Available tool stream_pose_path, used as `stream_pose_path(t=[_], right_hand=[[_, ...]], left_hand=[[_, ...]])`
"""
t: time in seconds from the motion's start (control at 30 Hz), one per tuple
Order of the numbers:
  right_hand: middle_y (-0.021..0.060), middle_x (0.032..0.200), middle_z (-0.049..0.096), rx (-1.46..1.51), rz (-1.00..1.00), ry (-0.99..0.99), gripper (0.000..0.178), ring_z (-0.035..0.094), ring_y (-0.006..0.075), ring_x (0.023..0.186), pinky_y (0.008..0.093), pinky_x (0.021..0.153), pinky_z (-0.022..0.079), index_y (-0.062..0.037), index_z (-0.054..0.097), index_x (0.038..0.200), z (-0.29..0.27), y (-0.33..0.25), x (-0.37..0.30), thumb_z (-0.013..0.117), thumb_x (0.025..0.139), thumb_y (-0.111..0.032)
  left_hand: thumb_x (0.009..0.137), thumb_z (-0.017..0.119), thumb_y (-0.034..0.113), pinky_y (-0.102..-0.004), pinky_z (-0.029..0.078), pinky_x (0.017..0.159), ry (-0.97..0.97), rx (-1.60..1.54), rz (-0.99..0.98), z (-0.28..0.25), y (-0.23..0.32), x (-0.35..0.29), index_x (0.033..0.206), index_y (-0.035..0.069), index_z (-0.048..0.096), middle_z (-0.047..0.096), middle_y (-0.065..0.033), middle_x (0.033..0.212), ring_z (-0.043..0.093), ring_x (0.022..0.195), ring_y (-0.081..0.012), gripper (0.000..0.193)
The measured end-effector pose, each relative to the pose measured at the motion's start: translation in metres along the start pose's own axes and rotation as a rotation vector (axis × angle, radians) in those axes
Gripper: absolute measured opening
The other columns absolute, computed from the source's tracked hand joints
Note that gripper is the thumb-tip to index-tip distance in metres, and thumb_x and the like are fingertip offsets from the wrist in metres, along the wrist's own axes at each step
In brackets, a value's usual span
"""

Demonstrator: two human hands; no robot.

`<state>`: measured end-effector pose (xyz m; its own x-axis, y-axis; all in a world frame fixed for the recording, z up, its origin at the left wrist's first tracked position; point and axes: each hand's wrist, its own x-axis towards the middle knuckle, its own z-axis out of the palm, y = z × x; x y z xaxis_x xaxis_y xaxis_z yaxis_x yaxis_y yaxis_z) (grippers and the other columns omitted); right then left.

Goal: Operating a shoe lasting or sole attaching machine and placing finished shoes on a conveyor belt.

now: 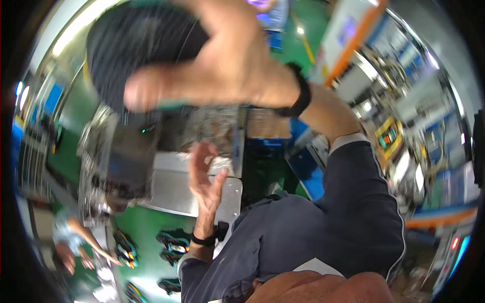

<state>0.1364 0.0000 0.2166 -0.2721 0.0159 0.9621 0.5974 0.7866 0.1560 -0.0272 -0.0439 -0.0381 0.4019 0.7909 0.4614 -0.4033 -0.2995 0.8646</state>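
Close to the camera, my right hand (222, 65) is raised, its thumb stretched across a large black, finely ribbed object (144, 38) with a bit of teal at its lower edge. Motion smears both, and the other fingers are out of sight, but the hand seems to grip the object. Lower down, my left hand (204, 179) hangs over a grey metal surface (174, 189), its fingers apart and slightly curled, holding nothing I can see. Something whitish and shiny (221, 164) shows behind its thumb.
Beyond the hands stands a machine with a dark, worn bed (212, 126). Black, teal and orange shoes (174, 242) lie at lower left, beside a co-worker's arm (91, 237). On the right are an orange rail (358, 38) and cluttered equipment (389, 134).
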Motion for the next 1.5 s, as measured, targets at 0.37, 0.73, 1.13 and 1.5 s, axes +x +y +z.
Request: stream_pose_path(t=[0.37, 0.73, 1.13, 1.5], right_hand=[[0.0146, 0.122, 0.051, -0.612, 0.578, -0.092, 0.067, 0.045, 0.0328, 0.121, 0.0494, 0.104, 0.033, -0.0043, 0.047, 0.121, -0.227, -0.128, -0.144, 0.08, 0.067, -0.027], [0.0118, 0.129, 0.057, -1.87, 0.846, 0.097, 0.054, 0.057, 0.026, 0.112, 0.0374, 0.089, 0.048, -0.0088, 0.054, 0.126, -0.616, -0.408, -0.207, 0.07, 0.075, -0.007], [0.0232, 0.125, 0.055, -2.913, 0.567, -0.033, 0.059, 0.052, 0.0387, 0.117, 0.0429, 0.098, 0.044, -0.0056, 0.042, 0.135, -0.821, -0.717, 0.008, 0.065, 0.08, -0.005], [0.0242, 0.102, 0.064, -2.89, 0.264, -0.063, 0.046, 0.06, 0.0449, 0.096, 0.0471, 0.081, 0.048, -0.0106, 0.05, 0.126, -0.803, -0.722, 0.017, 0.061, 0.082, -0.002]], left_hand=[[0.092, 0.059, 0.017, -0.0387, 0.041, 0.103, -0.321, 0.154, -0.04, 0.271, -0.04, 0.014, 0.137, 0.0, 0.033, 0.043, -0.0142, 0.134, 0.049, 0.119, -0.0231, 0.055], [0.084, 0.055, 0.036, -0.0514, 0.044, 0.098, -0.754, -0.686, -0.85, 0.465, -0.063, -0.067, 0.129, -0.001, 0.047, 0.051, -0.0169, 0.129, 0.053, 0.116, -0.0339, 0.059], [0.084, 0.054, 0.045, -0.0509, 0.039, 0.105, -1.186, -1.019, -1.106, 0.567, -0.031, -0.132, 0.141, 0.004, 0.037, 0.051, -0.0174, 0.134, 0.052, 0.12, -0.0354, 0.072], [0.086, 0.051, 0.048, -0.0502, 0.04, 0.104, -1.045, -1.003, -1.042, 0.551, -0.049, -0.107, 0.141, 0.007, 0.039, 0.051, -0.0159, 0.134, 0.052, 0.12, -0.0338, 0.07]])
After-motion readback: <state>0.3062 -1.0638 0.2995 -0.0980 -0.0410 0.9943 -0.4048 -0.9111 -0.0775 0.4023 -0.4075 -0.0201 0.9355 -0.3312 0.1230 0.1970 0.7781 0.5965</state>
